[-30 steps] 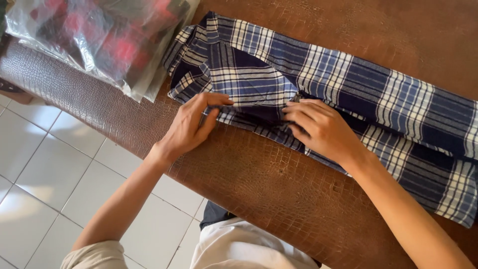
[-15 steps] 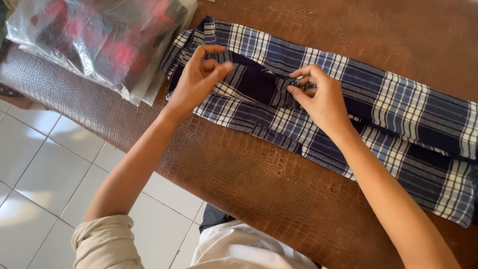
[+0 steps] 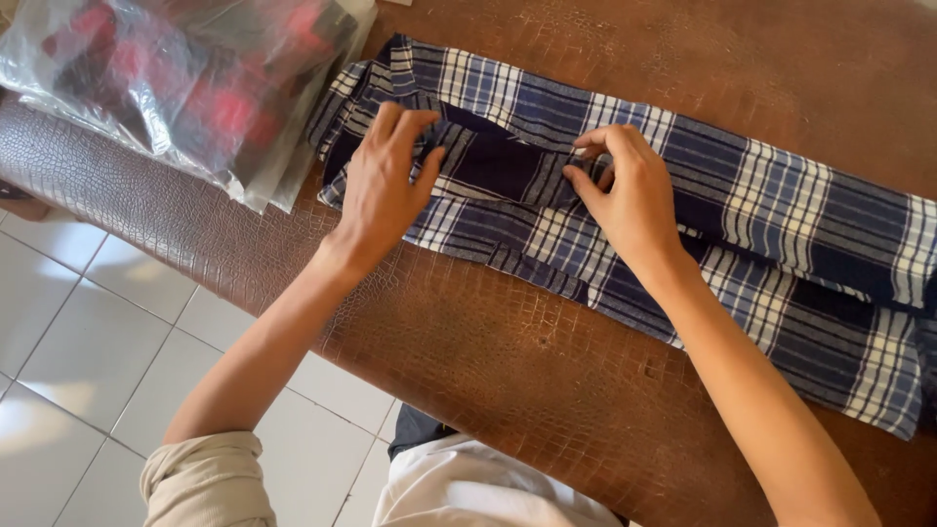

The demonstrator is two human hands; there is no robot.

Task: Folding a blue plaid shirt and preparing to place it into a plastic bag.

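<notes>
A blue and white plaid shirt [image 3: 781, 210] lies folded into a long strip across a brown, scaly-textured surface [image 3: 508, 361]. My left hand [image 3: 383, 190] rests on the strip's left part near the collar end, with its fingers bent and its thumb pinching the cloth. My right hand [image 3: 632, 200] is a little to the right on the strip's middle. Its thumb and fingers pinch a fold at the edge of a dark blue patch [image 3: 508, 166] between the hands.
Clear plastic bags holding red and black garments [image 3: 185, 88] lie at the top left, touching the shirt's collar end. The surface's near edge runs diagonally, with white floor tiles [image 3: 88, 332] below it. My rolled beige sleeve [image 3: 205, 483] is at the bottom.
Both hands have moved from the shirt's near edge to its middle, taking cloth with them. The dark blue patch between them now shows wider.
</notes>
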